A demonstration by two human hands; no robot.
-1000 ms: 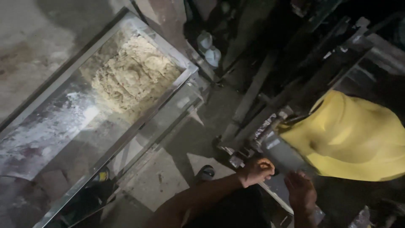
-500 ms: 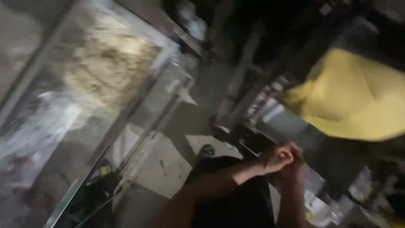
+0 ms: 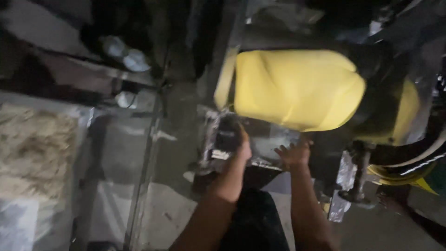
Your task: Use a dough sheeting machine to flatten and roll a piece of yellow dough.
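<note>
Head view: left hand (image 3: pixel 234 146) fingers clamped on dark metal part (image 3: pixel 227 137); right hand (image 3: pixel 293 153) fingers spread beneath yellow cover (image 3: pixel 297 88).

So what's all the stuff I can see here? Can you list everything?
yellow cover: one, yellow, draped over the machine, upper middle
dark metal machine: one, black and grey, right side under the cover
dark block-shaped part: one, black, centre, gripped by the left hand
metal tray: one, silvery, left side
pale crumbly material: one heap, beige, in the tray at far left
pale round things: about three, whitish, upper left, too dim to identify
left hand: one, closed on the dark part
right hand: one, fingers spread, against the machine below the cover
</note>
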